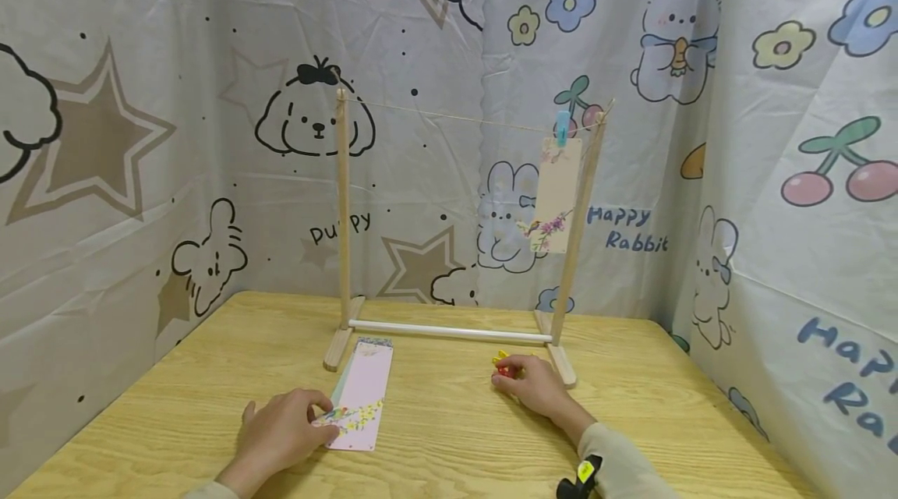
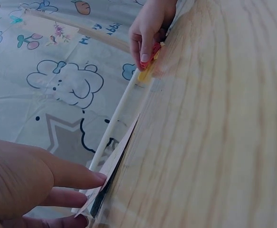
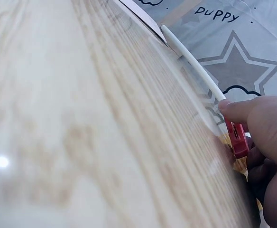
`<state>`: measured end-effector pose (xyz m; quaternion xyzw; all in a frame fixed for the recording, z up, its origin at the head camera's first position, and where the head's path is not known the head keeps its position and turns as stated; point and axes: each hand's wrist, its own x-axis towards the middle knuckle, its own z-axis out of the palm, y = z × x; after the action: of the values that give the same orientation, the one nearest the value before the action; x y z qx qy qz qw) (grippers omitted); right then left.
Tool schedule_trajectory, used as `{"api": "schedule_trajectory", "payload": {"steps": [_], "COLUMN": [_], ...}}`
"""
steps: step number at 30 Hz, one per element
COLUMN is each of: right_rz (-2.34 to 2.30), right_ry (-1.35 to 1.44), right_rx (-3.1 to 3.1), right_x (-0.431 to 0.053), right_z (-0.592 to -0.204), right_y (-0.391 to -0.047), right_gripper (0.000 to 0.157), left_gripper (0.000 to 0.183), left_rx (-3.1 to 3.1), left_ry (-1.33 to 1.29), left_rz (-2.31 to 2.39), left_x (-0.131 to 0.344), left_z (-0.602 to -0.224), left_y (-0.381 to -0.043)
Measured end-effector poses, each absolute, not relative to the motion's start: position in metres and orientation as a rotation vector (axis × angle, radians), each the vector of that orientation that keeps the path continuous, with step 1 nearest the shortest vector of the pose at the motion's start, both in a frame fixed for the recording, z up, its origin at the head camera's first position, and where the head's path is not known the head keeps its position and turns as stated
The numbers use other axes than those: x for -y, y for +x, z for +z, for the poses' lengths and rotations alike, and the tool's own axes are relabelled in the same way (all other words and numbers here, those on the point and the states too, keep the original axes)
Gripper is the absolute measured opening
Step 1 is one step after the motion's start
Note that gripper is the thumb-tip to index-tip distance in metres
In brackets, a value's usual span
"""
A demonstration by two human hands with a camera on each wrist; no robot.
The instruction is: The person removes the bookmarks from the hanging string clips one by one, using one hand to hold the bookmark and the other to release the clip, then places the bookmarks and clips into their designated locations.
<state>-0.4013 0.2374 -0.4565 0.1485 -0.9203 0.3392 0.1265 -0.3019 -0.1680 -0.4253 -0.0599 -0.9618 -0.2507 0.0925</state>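
My left hand (image 1: 286, 427) pinches the lower left edge of a long pink paper bookmark (image 1: 368, 382), printed with yellow flowers and a bird. Under it, a greenish bookmark (image 1: 340, 390) and a dark patterned one (image 1: 375, 342) peek out. In the left wrist view the pink bookmark (image 2: 111, 164) slants up at the fingertips. To the right, my right hand (image 1: 536, 386) holds a small red clothespin (image 3: 236, 137) between thumb and fingers, low over the table. Yellow clothespins (image 2: 145, 75) lie right beside it, partly hidden by the hand.
Behind the hands stands a wooden frame (image 1: 344, 210) with a white crossbar (image 1: 449, 331) and a string (image 1: 449, 115) across its top. A blue clothespin (image 1: 563, 129) holds a cream floral bookmark (image 1: 559, 187) at the string's right end. Printed curtains (image 1: 421, 39) surround the wooden table (image 1: 449, 421).
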Motion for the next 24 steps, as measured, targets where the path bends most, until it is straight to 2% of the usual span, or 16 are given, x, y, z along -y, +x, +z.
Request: {"api": "schedule_trajectory", "payload": {"steps": [24], "right_rz": [0.98], "right_ry": [0.377], "right_rx": [2.717], "right_x": [-0.2344], "right_z": [-0.4522], "right_y": [-0.3987], "right_gripper": [0.028], "left_gripper": [0.027], "left_rx": [2.865], "left_ry": [-0.179], "left_rz": [-0.735], "left_x": [0.1684], "left_z": [-0.4264], "left_y": [-0.3025]}}
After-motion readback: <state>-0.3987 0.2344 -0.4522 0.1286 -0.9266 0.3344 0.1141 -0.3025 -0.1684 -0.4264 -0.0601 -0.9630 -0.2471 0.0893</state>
